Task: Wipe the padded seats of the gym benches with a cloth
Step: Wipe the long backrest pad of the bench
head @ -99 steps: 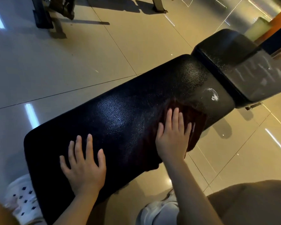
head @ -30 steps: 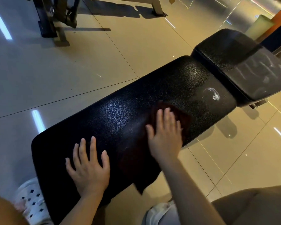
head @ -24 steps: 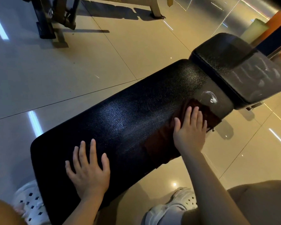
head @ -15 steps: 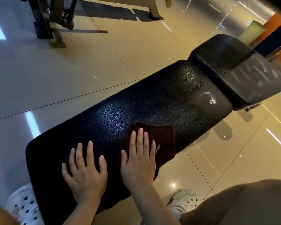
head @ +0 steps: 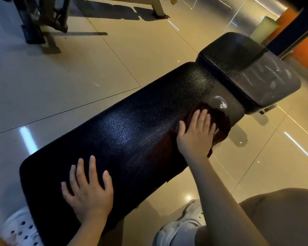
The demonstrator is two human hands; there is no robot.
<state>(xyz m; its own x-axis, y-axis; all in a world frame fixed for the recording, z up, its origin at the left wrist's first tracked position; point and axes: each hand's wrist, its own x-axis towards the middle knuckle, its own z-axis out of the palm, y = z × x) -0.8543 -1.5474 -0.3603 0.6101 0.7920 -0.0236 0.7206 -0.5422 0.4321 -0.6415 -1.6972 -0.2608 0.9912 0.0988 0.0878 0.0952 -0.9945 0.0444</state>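
The dark reddish-brown cloth is pressed flat on the long black padded bench seat under the straight, slightly spread fingers of the right hand, with the white smudge lying just beyond at 1 o'clock along the seat's long axis, while the left hand rests flat, holding nothing.

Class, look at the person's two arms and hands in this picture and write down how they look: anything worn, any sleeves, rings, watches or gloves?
Both forearms are bare, with no sleeve in view. The left hand and right hand wear no gloves, and no rings, watch or wristband show. The fingers are short, the nails trimmed and unpainted.
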